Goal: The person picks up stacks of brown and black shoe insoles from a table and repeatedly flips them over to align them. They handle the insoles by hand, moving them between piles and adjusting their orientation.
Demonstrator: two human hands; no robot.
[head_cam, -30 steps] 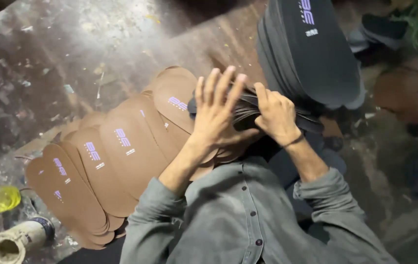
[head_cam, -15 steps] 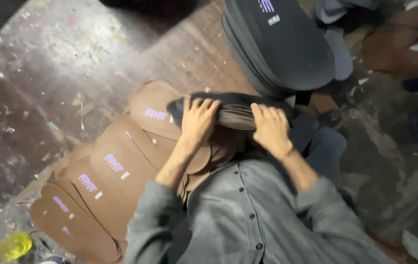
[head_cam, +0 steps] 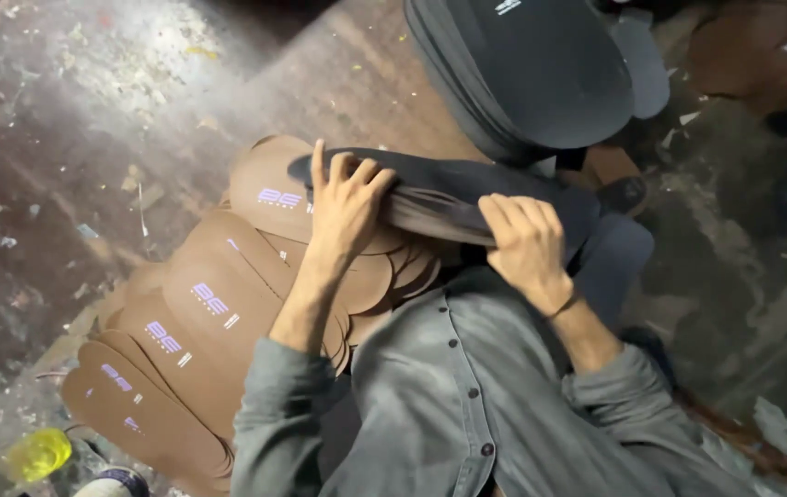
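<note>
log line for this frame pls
left hand: grips stack of dark grey foam insoles | right hand: grips same stack | fanned brown printed insoles: beneath, on floor

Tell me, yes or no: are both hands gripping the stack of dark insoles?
Yes: the left hand and the right hand each clasp the stack of dark insoles from opposite ends.

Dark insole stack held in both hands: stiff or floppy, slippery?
The dark insole stack probably flexes: it bows slightly between the left hand and right hand. Its edges are fanned unevenly, so the thin sheets likely slide over one another. Likely light for its size, since the fingers merely curl over the stack.
</note>
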